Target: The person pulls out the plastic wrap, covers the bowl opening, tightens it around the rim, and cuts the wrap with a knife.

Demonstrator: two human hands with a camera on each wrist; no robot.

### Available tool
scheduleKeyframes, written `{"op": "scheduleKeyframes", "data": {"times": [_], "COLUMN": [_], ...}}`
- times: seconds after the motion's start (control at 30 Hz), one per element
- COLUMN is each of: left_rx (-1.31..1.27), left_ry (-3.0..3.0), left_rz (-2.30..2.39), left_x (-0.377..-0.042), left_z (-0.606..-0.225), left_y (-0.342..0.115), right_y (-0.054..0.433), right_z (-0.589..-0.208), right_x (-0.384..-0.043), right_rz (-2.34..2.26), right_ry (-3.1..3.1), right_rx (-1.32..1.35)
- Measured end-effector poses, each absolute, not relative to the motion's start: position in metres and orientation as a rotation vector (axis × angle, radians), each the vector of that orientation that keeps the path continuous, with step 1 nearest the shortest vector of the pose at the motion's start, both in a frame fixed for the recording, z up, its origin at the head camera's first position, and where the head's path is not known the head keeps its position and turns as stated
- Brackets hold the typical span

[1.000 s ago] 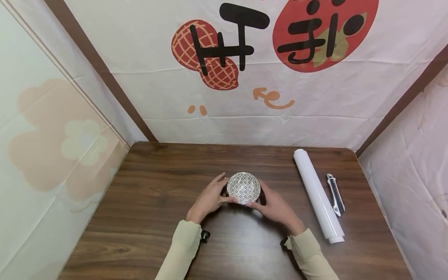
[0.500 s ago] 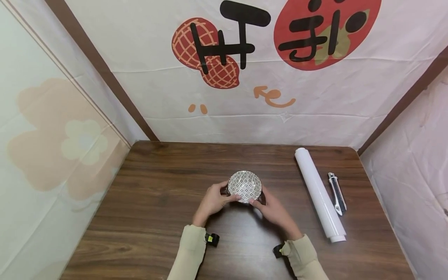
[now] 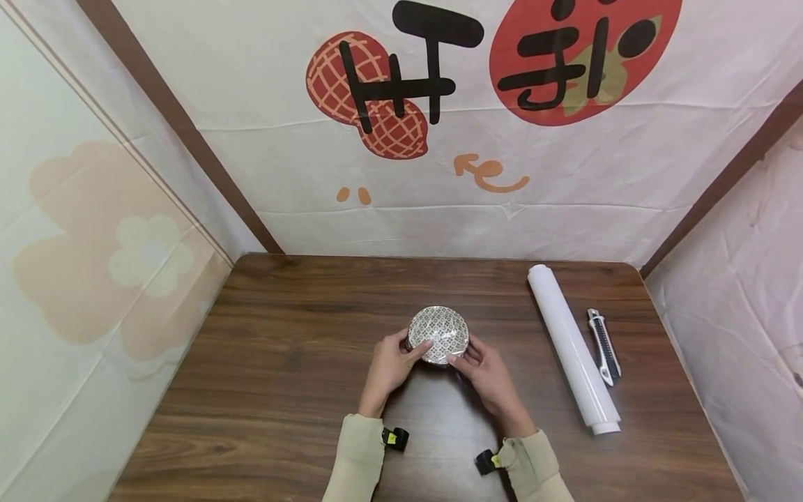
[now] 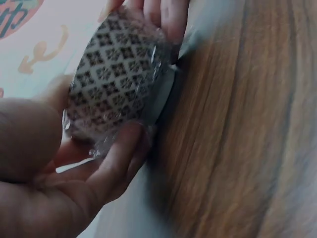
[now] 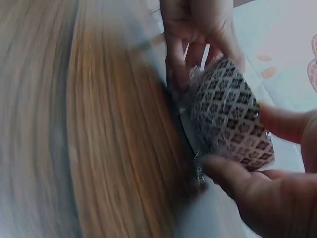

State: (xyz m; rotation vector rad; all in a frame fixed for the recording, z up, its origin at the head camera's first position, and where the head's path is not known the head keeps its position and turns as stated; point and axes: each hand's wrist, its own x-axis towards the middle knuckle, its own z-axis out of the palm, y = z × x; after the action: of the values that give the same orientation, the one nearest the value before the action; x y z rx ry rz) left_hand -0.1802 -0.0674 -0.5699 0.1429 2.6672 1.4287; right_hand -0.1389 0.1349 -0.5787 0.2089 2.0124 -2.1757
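Observation:
A small patterned bowl (image 3: 439, 328) with clear plastic film over it sits between both hands near the middle of the table. My left hand (image 3: 387, 368) grips its left side, thumb over the near rim and fingers low on the wall. From the right, my right hand (image 3: 493, 380) holds it in the same way, its thumb at the front rim. In the left wrist view, crinkled film gathers on the patterned wall of the bowl (image 4: 114, 69) toward its foot. Fingers press that film close to the base of the bowl (image 5: 230, 114) in the right wrist view.
A long white roll of plastic film (image 3: 572, 348) lies slanted on the right of the wooden table (image 3: 282, 390). Just right of the roll is a utility knife (image 3: 604, 347). A printed cloth wall (image 3: 389, 230) stands behind the table's far edge.
Both forearms have swung inward. The left hand has come round toward the front of the bowl, its thumb now farther over the rim. The bowl stays in nearly the same place.

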Motion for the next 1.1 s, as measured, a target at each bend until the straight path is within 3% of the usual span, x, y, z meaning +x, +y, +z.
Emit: {"op": "scheduleKeyframes", "data": {"times": [0.5, 0.83, 0.93, 1.1], "left_rx": [-0.163, -0.413, -0.385, -0.394], "left_ry": [2.844, 2.852, 2.810, 2.810], "left_rz": [1.512, 1.651, 1.676, 1.625], "left_x": [-0.166, -0.170, -0.177, -0.177], "left_z": [-0.577, -0.582, -0.592, -0.573], "left_y": [-0.042, -0.039, -0.044, -0.042], "right_y": [0.120, 0.111, 0.112, 0.114], "right_z": [-0.582, -0.578, -0.577, -0.576], "right_x": [-0.131, -0.129, -0.132, -0.135], "right_rz": [-2.373, -2.416, -2.425, -2.426], "right_ry": [1.819, 1.820, 1.802, 1.792], "right_rx": [0.534, 0.560, 0.557, 0.572]}}
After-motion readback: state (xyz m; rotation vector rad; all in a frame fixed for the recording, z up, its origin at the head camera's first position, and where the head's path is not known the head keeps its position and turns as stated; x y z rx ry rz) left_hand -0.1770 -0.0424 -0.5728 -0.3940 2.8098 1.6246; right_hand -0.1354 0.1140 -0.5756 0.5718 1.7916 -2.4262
